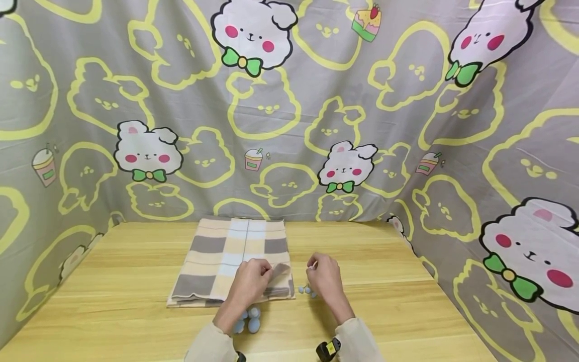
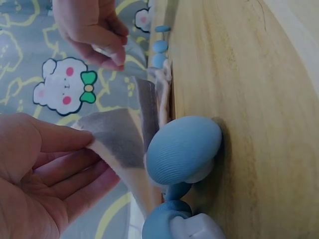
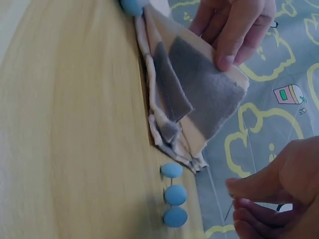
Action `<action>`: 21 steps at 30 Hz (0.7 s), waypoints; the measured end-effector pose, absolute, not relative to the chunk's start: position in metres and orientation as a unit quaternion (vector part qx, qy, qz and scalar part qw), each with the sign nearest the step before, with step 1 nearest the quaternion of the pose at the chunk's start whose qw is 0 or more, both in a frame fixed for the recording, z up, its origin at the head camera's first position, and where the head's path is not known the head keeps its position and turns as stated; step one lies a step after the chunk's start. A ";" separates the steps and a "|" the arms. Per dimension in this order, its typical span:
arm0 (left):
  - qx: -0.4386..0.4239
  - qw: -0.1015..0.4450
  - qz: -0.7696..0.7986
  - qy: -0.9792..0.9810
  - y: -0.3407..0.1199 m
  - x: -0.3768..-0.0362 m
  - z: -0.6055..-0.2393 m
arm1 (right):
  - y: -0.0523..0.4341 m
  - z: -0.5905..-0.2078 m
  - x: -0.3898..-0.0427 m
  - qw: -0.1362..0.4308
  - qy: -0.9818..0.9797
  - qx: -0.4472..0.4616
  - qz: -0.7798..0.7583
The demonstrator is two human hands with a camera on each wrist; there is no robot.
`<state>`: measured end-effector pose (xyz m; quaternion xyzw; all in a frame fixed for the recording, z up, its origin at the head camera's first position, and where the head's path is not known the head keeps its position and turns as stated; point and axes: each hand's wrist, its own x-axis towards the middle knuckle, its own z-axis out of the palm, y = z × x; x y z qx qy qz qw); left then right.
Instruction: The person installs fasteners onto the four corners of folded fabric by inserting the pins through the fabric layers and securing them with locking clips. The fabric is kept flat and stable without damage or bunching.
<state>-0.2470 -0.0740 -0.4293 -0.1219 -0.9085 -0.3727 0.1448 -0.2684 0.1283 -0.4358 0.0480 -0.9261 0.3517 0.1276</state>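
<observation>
A folded checked cloth [image 1: 230,259] in beige, grey and pale blue lies on the wooden table [image 1: 113,301]. My left hand [image 1: 267,271] pinches its near right corner [image 2: 109,134] and lifts that flap off the layers below. My right hand [image 1: 311,266] hovers just right of the cloth and pinches a small thin pin [image 3: 228,211] between thumb and fingertips. Three small blue round-headed pins [image 3: 174,194] lie in a row on the table by the cloth's corner, under the right hand. More blue pins [image 1: 251,322], larger in the left wrist view [image 2: 184,149], lie beneath my left wrist.
A grey sheet with yellow outlines and white cartoon bears [image 1: 271,100] hangs as a wall behind and along both sides of the table. Bare wood shows left and right of the cloth and along the front edge [image 1: 407,332].
</observation>
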 end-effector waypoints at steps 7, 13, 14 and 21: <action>-0.125 0.136 -0.385 -0.904 -0.073 -0.246 -0.428 | 0.124 -0.431 -0.269 0.111 -0.909 0.041 0.401; -0.108 0.133 -0.397 -0.902 -0.073 -0.246 -0.427 | 0.119 -0.427 -0.267 0.081 -0.893 0.071 0.437; -0.105 0.132 -0.400 -0.901 -0.074 -0.246 -0.427 | 0.118 -0.426 -0.267 0.080 -0.890 0.077 0.442; -0.098 0.137 -0.394 -0.904 -0.074 -0.247 -0.427 | 0.109 -0.421 -0.261 0.045 -0.875 0.098 0.473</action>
